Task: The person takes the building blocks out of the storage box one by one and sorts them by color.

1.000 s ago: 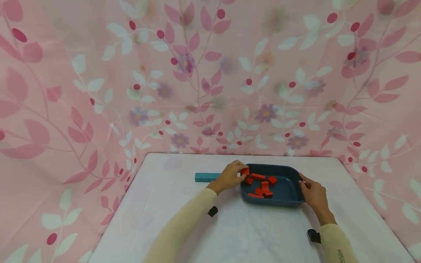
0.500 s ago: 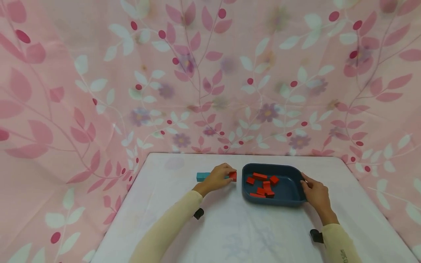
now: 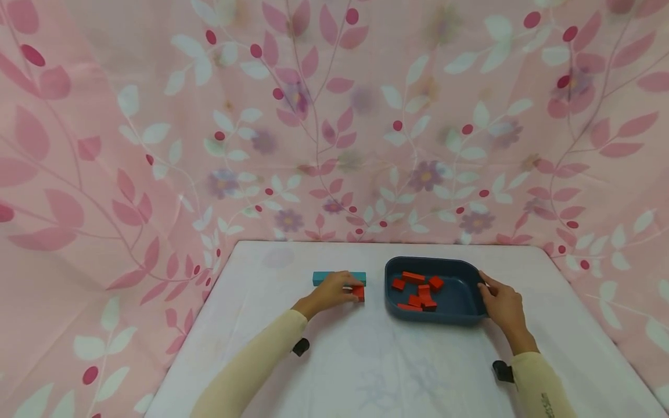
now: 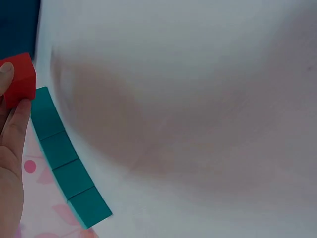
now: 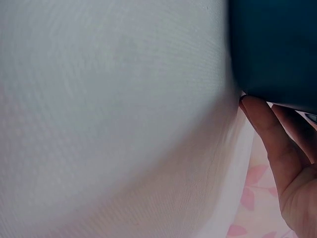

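Note:
My left hand point(image 3: 332, 292) pinches a red block point(image 3: 359, 292) between thumb and fingers, just in front of a row of teal blocks point(image 3: 326, 278). In the left wrist view the red block point(image 4: 21, 79) sits near one end of that row point(image 4: 67, 158), whose blocks stand side by side in a line. To the right is a dark blue tray point(image 3: 439, 319) with several loose red blocks point(image 3: 413, 277) inside. My right hand point(image 3: 503, 307) grips the tray's right wall, thumb at the rim; in the right wrist view its fingers point(image 5: 267, 126) lie against the outside of the wall.
A white cloth point(image 3: 360, 360) covers the table, whose far edge meets a pink floral curtain point(image 3: 334, 145). Black wrist cameras point(image 3: 300, 347) hang below both forearms. The red blocks gather in the left half of the tray.
My left hand has carried the red block out from the tray's left rim, leftward to the right end of the teal row, then toward me. The right hand stays at the tray.

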A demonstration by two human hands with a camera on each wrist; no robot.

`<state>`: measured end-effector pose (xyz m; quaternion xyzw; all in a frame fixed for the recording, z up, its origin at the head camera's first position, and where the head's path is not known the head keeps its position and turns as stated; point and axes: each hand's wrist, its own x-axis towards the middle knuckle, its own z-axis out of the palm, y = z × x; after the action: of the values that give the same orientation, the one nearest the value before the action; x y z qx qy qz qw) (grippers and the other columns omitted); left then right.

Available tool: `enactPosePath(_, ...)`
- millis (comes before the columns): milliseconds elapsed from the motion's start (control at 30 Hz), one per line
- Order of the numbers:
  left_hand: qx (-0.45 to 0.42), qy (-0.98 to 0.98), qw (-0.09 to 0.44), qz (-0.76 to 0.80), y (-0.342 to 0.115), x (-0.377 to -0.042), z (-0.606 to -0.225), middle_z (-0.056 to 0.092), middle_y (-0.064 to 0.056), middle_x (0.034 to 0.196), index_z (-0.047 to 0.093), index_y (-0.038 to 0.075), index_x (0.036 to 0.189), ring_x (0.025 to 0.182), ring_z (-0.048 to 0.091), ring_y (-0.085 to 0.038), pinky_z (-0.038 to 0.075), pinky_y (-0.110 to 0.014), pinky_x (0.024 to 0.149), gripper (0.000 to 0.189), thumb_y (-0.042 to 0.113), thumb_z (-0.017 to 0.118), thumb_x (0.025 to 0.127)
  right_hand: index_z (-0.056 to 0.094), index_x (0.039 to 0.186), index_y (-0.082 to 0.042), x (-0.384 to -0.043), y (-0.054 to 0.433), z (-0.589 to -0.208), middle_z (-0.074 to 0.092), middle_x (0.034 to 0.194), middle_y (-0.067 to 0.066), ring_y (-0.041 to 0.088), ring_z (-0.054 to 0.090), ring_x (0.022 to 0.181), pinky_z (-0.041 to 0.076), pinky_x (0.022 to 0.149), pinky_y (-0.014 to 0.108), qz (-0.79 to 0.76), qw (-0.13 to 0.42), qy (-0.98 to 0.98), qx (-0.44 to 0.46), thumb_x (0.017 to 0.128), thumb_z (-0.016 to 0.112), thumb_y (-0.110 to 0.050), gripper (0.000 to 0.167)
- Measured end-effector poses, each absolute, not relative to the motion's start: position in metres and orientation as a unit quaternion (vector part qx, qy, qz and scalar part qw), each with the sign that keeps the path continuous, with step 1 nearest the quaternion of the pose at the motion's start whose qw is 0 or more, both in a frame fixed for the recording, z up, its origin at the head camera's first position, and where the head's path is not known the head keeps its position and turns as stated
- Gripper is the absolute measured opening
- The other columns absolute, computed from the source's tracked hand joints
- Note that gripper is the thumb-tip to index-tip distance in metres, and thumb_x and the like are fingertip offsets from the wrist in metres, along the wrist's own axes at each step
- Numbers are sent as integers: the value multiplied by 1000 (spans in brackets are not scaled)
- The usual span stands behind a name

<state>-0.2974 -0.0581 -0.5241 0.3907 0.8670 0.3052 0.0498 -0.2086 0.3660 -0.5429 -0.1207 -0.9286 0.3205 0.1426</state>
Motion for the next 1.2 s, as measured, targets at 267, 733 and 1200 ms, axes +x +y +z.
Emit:
enactPosePath(267, 371, 864, 89, 328, -60, -290, -531, 64, 2, 110, 66, 5, 125, 97, 55, -9, 49, -20, 86, 42, 17, 76, 86, 49, 142, -12, -209, 366, -544, 61, 116, 32, 46, 58, 104, 48, 83, 59, 322, 144, -928, -120, 102, 51, -28, 43)
enactPosePath(733, 366, 867, 110, 319, -57, -285, -541, 64, 5, 109, 68, 9, 124, 98, 55, -7, 48, -19, 86, 41, 19, 77, 85, 48, 143, -13, -210, 366, -543, 61, 117, 32, 46, 58, 105, 50, 82, 57, 321, 136, -929, -128, 102, 50, -29, 44)
enactPosePath(1200, 385, 853, 103, 337, -61, -273, -545, 65, 5, 108, 69, 6, 122, 96, 55, -6, 49, -18, 83, 41, 18, 79, 83, 47, 144, -13, -208, 364, -540, 59, 119, 32, 48, 56, 107, 47, 84, 59, 320, 129, -930, -129, 102, 50, -29, 45)
